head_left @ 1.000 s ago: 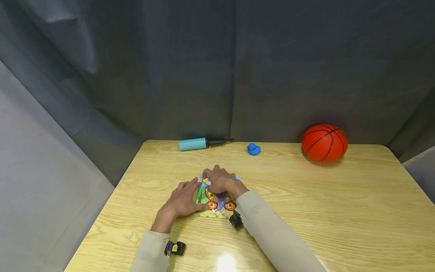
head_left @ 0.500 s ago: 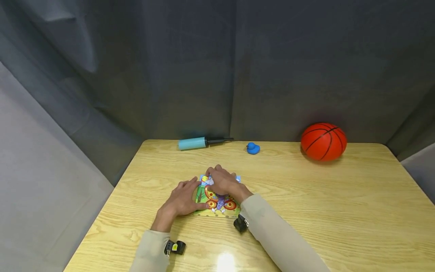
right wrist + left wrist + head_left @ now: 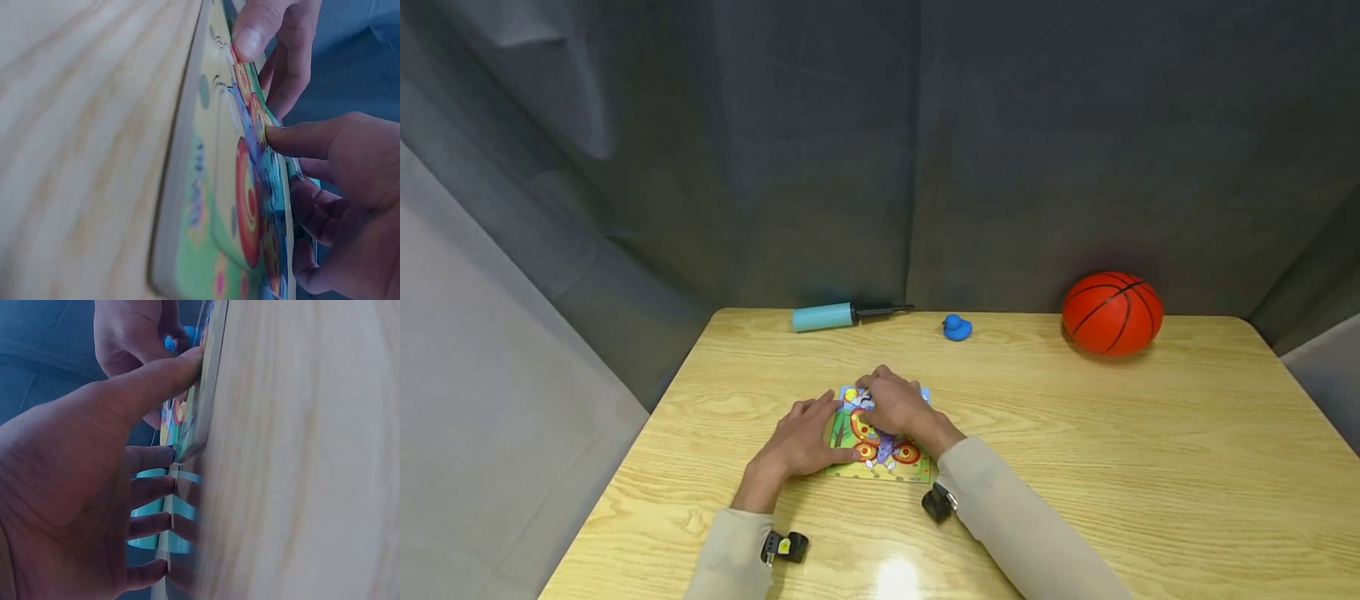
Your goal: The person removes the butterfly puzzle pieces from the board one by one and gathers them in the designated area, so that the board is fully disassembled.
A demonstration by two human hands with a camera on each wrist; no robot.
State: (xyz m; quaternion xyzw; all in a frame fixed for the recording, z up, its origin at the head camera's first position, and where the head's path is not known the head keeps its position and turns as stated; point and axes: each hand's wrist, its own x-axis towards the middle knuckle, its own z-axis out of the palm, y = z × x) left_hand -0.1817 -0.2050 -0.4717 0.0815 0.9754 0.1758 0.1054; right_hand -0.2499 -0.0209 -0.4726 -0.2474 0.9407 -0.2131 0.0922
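A flat butterfly jigsaw puzzle (image 3: 898,472) lies on the wooden table under both hands. My left hand (image 3: 801,437) is spread along its left side, thumb on the puzzle's face and the other fingertips down at the edge, as the left wrist view shows. My right hand (image 3: 895,404) covers the upper part. In the right wrist view its thumb is on the butterfly picture and its fingers bend round the far edge of a blue puzzle piece (image 3: 275,181), which sits slightly proud of the board. The right hand hides the butterfly's upper right wing.
Along the table's (image 3: 1075,458) back edge lie a light blue hand pump (image 3: 823,317) with a black end, a small blue rubber duck (image 3: 957,327) and a red basketball (image 3: 1112,313). A dark curtain (image 3: 820,150) hangs behind.
My right hand has shifted slightly right, baring the sun and a cloud at the puzzle's top left, where the strip now lies straighter. The left hand stays in place.
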